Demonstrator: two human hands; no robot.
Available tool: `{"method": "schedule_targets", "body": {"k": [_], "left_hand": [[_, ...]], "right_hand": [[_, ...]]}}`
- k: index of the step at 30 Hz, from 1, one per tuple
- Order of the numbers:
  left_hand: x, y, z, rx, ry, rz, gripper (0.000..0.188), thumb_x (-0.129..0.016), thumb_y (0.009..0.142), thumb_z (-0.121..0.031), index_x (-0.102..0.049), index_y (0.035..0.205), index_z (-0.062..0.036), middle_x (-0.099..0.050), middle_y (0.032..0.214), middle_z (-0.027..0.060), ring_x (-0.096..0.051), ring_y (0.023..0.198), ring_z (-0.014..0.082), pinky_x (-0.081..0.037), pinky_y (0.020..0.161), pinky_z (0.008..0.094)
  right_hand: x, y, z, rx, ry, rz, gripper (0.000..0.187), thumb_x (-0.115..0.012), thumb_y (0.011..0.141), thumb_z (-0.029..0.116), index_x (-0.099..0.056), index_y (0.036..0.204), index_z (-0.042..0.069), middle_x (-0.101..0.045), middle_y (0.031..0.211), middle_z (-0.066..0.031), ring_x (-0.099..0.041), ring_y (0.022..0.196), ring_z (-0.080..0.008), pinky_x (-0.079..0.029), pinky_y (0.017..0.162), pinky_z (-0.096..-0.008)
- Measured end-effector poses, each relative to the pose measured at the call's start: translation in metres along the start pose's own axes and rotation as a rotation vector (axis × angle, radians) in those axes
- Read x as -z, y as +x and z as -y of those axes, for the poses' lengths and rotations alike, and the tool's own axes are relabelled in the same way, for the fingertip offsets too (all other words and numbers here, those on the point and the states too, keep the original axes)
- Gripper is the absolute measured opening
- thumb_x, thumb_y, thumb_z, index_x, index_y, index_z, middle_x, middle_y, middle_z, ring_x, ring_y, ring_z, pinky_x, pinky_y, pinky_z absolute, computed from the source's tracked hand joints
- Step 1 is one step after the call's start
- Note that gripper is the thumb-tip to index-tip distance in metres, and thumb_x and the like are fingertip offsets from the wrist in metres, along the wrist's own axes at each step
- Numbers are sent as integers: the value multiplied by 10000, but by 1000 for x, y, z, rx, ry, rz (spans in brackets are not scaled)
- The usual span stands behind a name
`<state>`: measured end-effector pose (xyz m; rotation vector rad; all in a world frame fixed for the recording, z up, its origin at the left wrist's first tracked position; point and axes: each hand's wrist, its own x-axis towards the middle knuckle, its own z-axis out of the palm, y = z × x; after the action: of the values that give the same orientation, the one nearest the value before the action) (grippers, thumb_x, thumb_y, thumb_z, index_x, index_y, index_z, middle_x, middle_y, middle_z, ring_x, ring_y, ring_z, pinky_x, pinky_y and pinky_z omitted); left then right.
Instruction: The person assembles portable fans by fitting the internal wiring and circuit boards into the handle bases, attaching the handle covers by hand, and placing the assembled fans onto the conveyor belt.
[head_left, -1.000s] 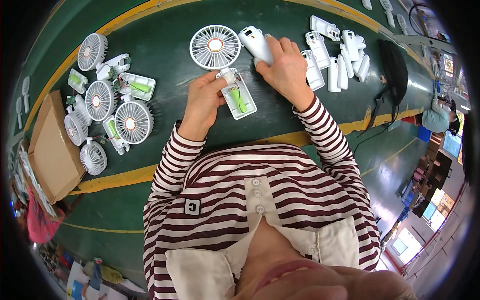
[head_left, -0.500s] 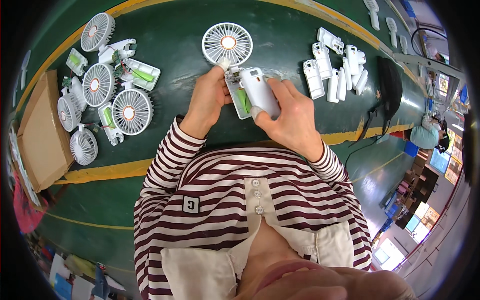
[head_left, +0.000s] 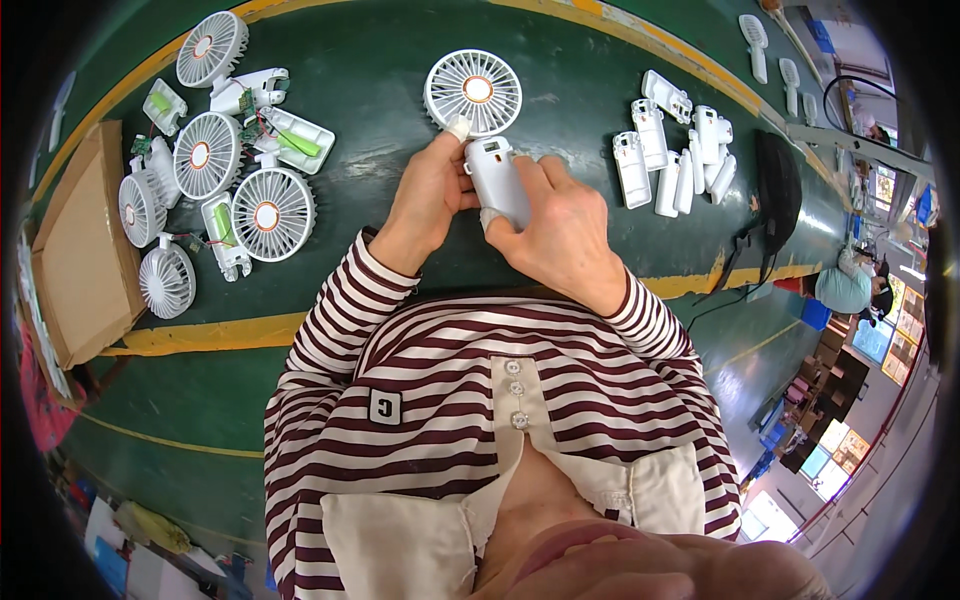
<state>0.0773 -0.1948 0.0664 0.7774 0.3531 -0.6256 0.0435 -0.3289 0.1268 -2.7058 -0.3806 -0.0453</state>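
Note:
A white handheld fan with an orange ring lies ahead of me, its round head pointing away. My left hand is closed round the left side of its handle, with a fingertip up at the neck. A white handle cover with a small slot near its top lies over the handle. My right hand grips this cover from the right, thumb at its lower left end and fingers along its right edge. The green battery and the inside of the handle are hidden under the cover.
Several opened fans with wires and green batteries lie at the left, beside a cardboard box. Several white handle covers are grouped at the right. A black bag with straps sits beyond them at the table's right end.
My right hand has brought the cover left and onto the fan's handle. The battery that showed beside it is now covered. The whole view has shifted slightly.

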Motion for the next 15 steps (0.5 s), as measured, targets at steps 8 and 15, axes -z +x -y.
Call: {"method": "schedule_targets", "body": {"k": [8, 15], "left_hand": [[-1, 0, -1, 2, 2, -3, 422, -383, 909, -395, -527, 1067, -32, -582, 998, 76, -571, 873, 174, -471, 769, 353], [2, 3, 1, 52, 4, -23, 354, -443, 897, -326, -550, 1036, -18, -594, 954, 78, -588, 825, 168, -486, 734, 329]], "right_hand": [[-4, -1, 0, 17, -12, -3, 344, -647, 585, 179, -525, 835, -23, -527, 728, -148, -571, 572, -296, -468, 470, -385], [-6, -4, -1, -20, -7, 38, 416, -660, 601, 185, -545, 939, -29, -529, 762, -139, -571, 607, -313, -468, 513, -389]]}}
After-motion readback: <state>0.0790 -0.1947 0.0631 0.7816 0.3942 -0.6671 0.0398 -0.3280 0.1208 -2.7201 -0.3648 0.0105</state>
